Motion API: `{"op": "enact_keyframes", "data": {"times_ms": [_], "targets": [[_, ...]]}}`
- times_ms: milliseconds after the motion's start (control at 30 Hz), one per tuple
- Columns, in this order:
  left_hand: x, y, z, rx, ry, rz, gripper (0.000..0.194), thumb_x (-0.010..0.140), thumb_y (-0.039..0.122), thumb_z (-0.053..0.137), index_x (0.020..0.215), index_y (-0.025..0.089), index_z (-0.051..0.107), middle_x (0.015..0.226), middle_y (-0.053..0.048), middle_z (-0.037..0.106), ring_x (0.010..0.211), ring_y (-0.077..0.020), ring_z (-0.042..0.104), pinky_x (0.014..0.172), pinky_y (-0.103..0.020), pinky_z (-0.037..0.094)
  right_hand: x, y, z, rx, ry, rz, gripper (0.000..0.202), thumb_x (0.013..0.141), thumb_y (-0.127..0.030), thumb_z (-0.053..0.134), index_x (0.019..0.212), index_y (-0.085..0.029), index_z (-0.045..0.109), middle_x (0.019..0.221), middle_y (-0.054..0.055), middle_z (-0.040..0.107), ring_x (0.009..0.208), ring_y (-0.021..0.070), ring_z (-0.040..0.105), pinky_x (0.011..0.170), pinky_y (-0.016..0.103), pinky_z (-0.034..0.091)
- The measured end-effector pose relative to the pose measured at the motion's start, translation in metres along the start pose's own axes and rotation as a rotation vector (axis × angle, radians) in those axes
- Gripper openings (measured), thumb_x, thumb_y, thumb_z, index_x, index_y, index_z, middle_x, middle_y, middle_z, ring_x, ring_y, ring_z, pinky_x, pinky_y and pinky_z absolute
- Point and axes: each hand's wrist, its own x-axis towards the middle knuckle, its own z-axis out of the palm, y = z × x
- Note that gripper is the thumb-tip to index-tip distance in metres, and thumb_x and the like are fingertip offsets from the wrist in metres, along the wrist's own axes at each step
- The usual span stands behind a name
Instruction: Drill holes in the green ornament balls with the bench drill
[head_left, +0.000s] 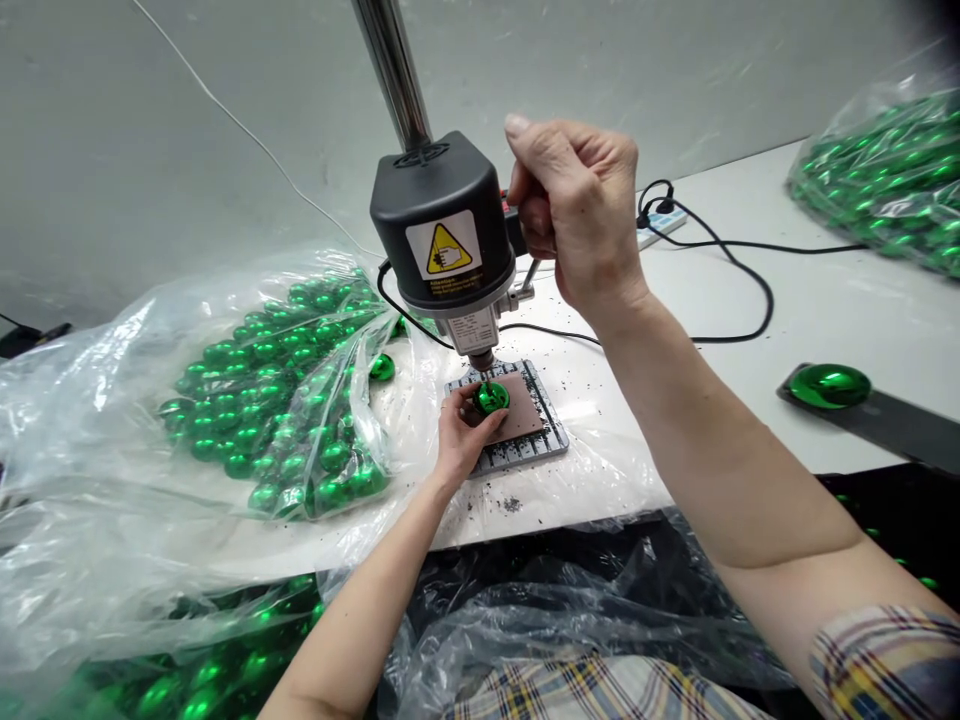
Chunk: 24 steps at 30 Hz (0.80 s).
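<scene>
Pinched between the thumb and fingers of my left hand (463, 432) is a shiny green ball (491, 399). It rests on a square brownish board (517, 410) on the slotted metal base (555, 440) of a small drill press (442, 220). The chuck (484, 362) is directly above the ball, and its bit appears to touch the ball's top. My right hand (577, 200) is raised beside the black motor housing with its fingers curled closed. Its grip covers what it holds, though a metal feed lever (531, 280) shows just below it.
A clear plastic bag of green balls (277, 390) lies left, with one loose ball (382, 367) beside it. Another bag (885, 180) sits back right. A green ball (830, 385) lies on a dark strip at right. A black cable (727, 240) crosses the table to a power strip (660, 228).
</scene>
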Motion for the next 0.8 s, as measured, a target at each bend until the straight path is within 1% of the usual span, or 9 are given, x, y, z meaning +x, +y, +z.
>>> {"op": "enact_keyframes", "data": {"times_ms": [133,233,300,367,467,533,633,800], "targets": [[0.0,-0.005,0.002,0.125,-0.006,0.076,0.056,0.067,0.039,0.085,0.116,0.021,0.065,0.104,-0.006,0.059,0.091,-0.0185,0.058,0.081,-0.032,0.049,0.001,-0.001,0.0,-0.052,0.003,0.012,0.057,0.082,-0.064,0.069,0.05,-0.022,0.047,0.044,-0.005,0.031,0.038,0.0075,0.022,0.038,0.029,0.014],[0.001,-0.007,0.002,0.163,-0.031,0.109,0.056,0.069,0.04,0.084,0.118,0.022,0.065,0.104,-0.006,0.059,0.093,-0.0198,0.058,0.084,-0.033,0.048,0.0,-0.001,0.0,-0.078,-0.007,0.011,0.058,0.08,-0.066,0.069,0.05,-0.022,0.046,0.044,-0.005,0.031,0.037,0.0073,0.023,0.037,0.028,0.014],[0.002,-0.009,0.001,0.17,-0.038,0.123,0.057,0.069,0.041,0.084,0.118,0.022,0.064,0.103,-0.006,0.059,0.094,-0.0202,0.058,0.085,-0.034,0.048,-0.003,-0.001,-0.001,-0.086,-0.015,-0.018,0.058,0.081,-0.065,0.07,0.05,-0.022,0.047,0.044,-0.005,0.032,0.037,0.0069,0.024,0.037,0.028,0.016],[0.002,-0.011,0.0,0.174,-0.037,0.129,0.057,0.069,0.042,0.084,0.119,0.022,0.064,0.104,-0.006,0.06,0.095,-0.0206,0.058,0.085,-0.034,0.047,-0.009,-0.001,-0.003,-0.122,-0.007,-0.061,0.057,0.083,-0.062,0.069,0.05,-0.021,0.046,0.044,-0.005,0.034,0.037,0.0064,0.025,0.036,0.027,0.018],[0.001,-0.011,0.0,0.175,-0.035,0.121,0.057,0.069,0.041,0.084,0.119,0.021,0.064,0.104,-0.007,0.06,0.095,-0.0211,0.058,0.085,-0.034,0.047,-0.024,0.0,-0.006,-0.195,0.007,-0.132,0.055,0.091,-0.054,0.064,0.051,-0.021,0.046,0.044,-0.005,0.037,0.038,0.0058,0.028,0.038,0.025,0.023],[0.001,-0.008,0.0,0.18,-0.037,0.121,0.056,0.07,0.04,0.084,0.118,0.021,0.064,0.104,-0.007,0.061,0.096,-0.0214,0.058,0.085,-0.034,0.047,-0.035,0.002,-0.009,-0.189,0.004,-0.197,0.054,0.094,-0.048,0.063,0.051,-0.02,0.047,0.044,-0.005,0.038,0.038,0.0056,0.031,0.039,0.024,0.025],[0.0,-0.003,0.0,0.198,-0.047,0.134,0.053,0.071,0.037,0.083,0.118,0.021,0.064,0.104,-0.007,0.064,0.098,-0.0221,0.058,0.086,-0.035,0.047,-0.048,0.005,-0.013,-0.135,0.007,-0.282,0.051,0.093,-0.043,0.065,0.05,-0.02,0.05,0.043,-0.005,0.039,0.038,0.006,0.033,0.04,0.025,0.026],[-0.001,-0.001,0.0,0.208,-0.051,0.142,0.052,0.072,0.036,0.083,0.118,0.022,0.064,0.103,-0.006,0.066,0.099,-0.023,0.058,0.087,-0.035,0.047,-0.061,0.014,-0.019,-0.072,0.021,-0.344,0.046,0.092,-0.033,0.068,0.051,-0.021,0.052,0.044,-0.005,0.041,0.036,0.0071,0.035,0.038,0.028,0.024]]}}
